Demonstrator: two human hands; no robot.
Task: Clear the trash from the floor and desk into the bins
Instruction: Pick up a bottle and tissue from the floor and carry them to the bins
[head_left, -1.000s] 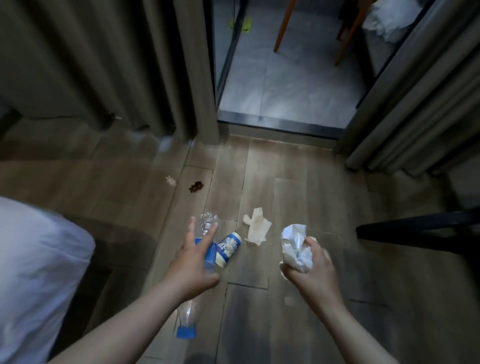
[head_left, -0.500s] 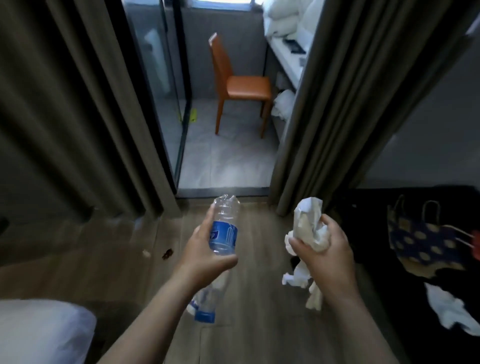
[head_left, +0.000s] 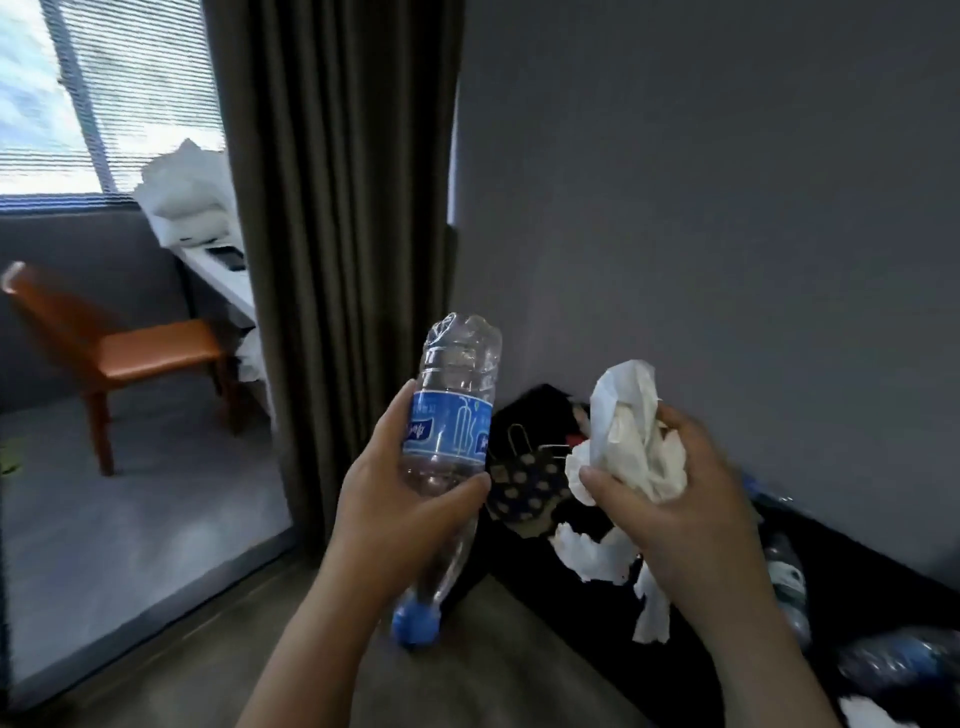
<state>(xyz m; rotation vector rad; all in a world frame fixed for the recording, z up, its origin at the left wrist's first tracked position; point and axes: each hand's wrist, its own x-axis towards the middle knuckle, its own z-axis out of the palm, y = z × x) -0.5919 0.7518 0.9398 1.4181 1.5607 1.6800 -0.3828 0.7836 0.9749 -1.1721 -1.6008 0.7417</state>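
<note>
Up at chest height now, no longer down over the floorboards (head_left: 509, 644): grips a crushed plastic bottle (head_left: 452, 415) in the left hand (head_left: 410, 504), blue cap downward, and clutches a wad of white tissue (head_left: 634, 431) in the right hand (head_left: 675, 499). Has swung rightward toward the grey wall (head_left: 727, 182). Means pickup done for these two, probably, with only the drop left; shows no bin yet. Further round, left to right: orange chair (head_left: 130, 353), dark curtain (head_left: 337, 208), spotted bag (head_left: 524, 483) behind the hands, blurred bottles (head_left: 904, 667) on a dark surface (head_left: 857, 571) far right. Looks unobstructed.
</note>
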